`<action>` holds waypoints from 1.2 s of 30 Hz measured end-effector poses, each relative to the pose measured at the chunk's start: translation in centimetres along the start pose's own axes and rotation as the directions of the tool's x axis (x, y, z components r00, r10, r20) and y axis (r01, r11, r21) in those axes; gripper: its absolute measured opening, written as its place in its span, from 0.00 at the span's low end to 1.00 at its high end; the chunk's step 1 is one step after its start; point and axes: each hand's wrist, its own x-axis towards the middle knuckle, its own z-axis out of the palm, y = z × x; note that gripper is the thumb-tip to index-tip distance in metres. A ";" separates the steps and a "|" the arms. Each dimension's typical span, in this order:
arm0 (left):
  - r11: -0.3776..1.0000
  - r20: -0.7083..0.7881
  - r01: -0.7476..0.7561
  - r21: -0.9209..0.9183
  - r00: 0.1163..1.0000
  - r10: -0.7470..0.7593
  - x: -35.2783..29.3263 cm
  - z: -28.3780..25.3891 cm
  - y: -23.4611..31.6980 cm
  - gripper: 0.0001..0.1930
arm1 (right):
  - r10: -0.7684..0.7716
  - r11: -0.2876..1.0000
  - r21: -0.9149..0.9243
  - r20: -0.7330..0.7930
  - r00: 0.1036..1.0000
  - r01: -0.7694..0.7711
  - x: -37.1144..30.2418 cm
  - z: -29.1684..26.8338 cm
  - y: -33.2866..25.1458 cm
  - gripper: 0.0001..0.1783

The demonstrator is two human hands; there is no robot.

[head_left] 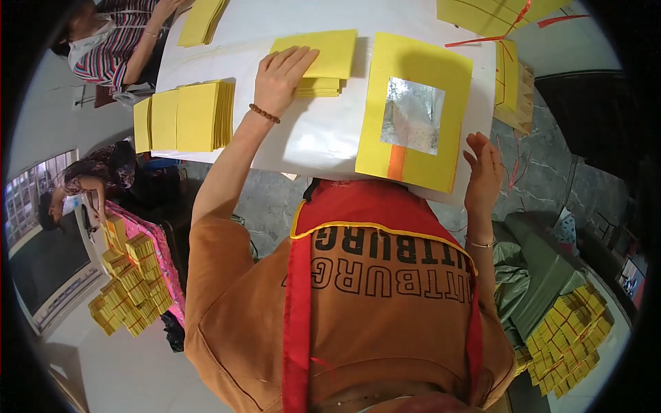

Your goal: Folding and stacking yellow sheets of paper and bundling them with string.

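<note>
Left hand (pixel 284 77) is lying on yellow sheets (pixel 334 55), upper center; can't tell if gripping. Right hand (pixel 485 168) is hovering wide, empty, beside 1 silver-patched yellow panel (pixel 421 58), right of center.

yellow rectangular sheet (pixel 420 64) with silver square (pixel 413 115), orange stripe (pixel 396 163) | white tabletop (pixel 330 134) | red cloth apron (pixel 351 204) | grey white-veined floor (pixel 582 175) | brown beaded bracelet (pixel 264 113)

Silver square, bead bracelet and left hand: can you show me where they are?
Silver square (pixel 413 115): head view, the middle of its shiny face.
Bead bracelet (pixel 264 114): head view, the middle of its bead row.
Left hand (pixel 279 80): head view, the back of it.
</note>
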 end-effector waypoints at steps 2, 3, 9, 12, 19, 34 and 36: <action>0.993 0.116 0.032 0.118 0.992 -0.046 -2.8 2.5 -1.7 0.25 | 0.009 1.000 -0.002 0.027 1.000 -0.009 0.0 0.3 0.1 0.18; 0.993 0.116 0.030 0.118 0.992 -0.044 -3.4 3.1 -1.7 0.25 | 0.009 1.000 0.000 0.026 1.000 -0.009 -0.1 0.4 0.1 0.18; 0.998 0.267 0.053 0.035 0.962 -0.061 -4.7 4.0 -1.7 0.29 | -0.008 0.999 -0.050 0.010 1.000 0.008 -0.5 -0.2 0.2 0.17; 0.993 0.388 0.116 -0.003 0.915 -0.106 -5.2 4.1 -0.9 0.31 | -0.044 0.989 -0.138 -0.002 0.999 0.043 -0.8 -0.2 -0.2 0.15; 0.988 0.414 0.144 -0.047 0.903 -0.112 -5.9 4.3 -1.1 0.35 | -0.356 0.581 -0.506 0.547 0.758 0.638 -0.2 0.6 -2.5 0.13; 0.830 0.240 -0.097 -0.550 0.933 0.269 2.6 -5.0 12.2 0.19 | -0.279 0.647 -0.453 0.608 0.743 0.613 0.1 1.1 -1.7 0.10; 0.846 0.236 -0.169 -0.506 0.916 0.324 2.8 -5.4 13.6 0.21 | -0.274 0.660 -0.447 0.604 0.748 0.603 0.2 1.1 -1.6 0.09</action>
